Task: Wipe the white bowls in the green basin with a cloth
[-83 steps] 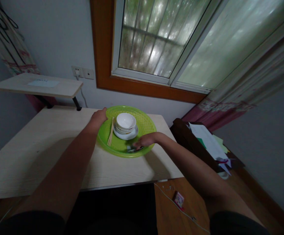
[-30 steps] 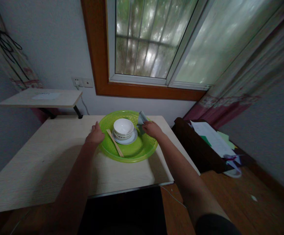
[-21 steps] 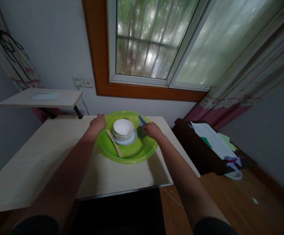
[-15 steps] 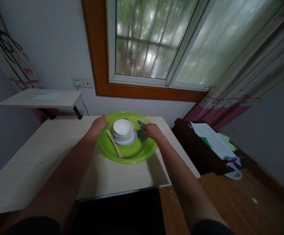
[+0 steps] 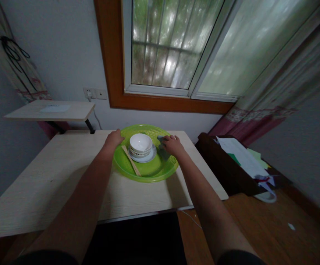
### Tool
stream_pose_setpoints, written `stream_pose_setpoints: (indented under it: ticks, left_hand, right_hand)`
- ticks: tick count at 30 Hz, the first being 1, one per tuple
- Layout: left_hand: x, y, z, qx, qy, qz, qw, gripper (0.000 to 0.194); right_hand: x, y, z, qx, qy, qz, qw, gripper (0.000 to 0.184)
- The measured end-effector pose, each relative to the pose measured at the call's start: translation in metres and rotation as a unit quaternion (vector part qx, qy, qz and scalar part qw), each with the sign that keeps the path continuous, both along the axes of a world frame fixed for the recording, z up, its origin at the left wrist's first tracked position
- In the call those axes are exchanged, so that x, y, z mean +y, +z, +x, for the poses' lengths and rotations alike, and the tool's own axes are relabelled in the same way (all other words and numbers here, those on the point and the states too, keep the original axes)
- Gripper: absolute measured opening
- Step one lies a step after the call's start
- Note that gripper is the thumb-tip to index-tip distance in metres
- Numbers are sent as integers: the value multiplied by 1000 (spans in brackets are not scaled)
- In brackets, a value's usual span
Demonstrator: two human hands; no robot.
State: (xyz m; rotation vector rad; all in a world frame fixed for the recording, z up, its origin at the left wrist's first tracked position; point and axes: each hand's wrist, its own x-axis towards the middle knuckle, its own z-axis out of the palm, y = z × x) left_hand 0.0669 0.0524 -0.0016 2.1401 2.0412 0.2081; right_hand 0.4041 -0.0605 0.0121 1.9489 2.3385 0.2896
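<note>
A wide, round, bright green plastic basin (image 5: 149, 179) rests on the table. My left hand (image 5: 114, 140) is closed around its left rim. Inside sits a small stack of white bowls (image 5: 140, 142) on a white plate (image 5: 153, 151). To their left a bundle of light wooden chopsticks (image 5: 131, 161) leans slantwise toward the near rim. On the basin's right side lies a grey-green cloth (image 5: 164, 154). My right hand (image 5: 173, 145) is over this cloth, its fingers loosened and spread, with the fingertips at the cloth; the palm hides part of it.
The pale wooden table (image 5: 66, 176) carries a raised shelf (image 5: 52, 112) at its back left. A wall socket (image 5: 95, 93) is behind it. Right of the table stands a dark brown box-like piece (image 5: 226, 165) with papers (image 5: 240, 154) on top. The window (image 5: 165, 48) is ahead.
The fingers of my right hand have loosened from a closed grip on the cloth, which now lies lower in the basin. My left hand stays at the rim. The view has shifted slightly.
</note>
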Motion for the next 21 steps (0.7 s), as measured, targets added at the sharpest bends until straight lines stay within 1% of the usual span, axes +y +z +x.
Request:
stream_pose_setpoints:
  ticks: [7,13,15,21]
  left_hand:
    - [-4,3,3,2,0,4,1000,55]
    - [-9,6,4,2,4,2,1000,53]
    - [-10,6,3,2,5,2,1000,54]
    - [-9,6,4,1,8,3,1000,53]
  right_hand:
    - [-4,-3,-3,-28,-12,43,999,38]
    - [-5,-7,-6,-60,-3,98,993,37]
    - [-5,-6,-7,-66,5,101,993,35]
    - [-5,-2,-8,-59,22,72,995,34]
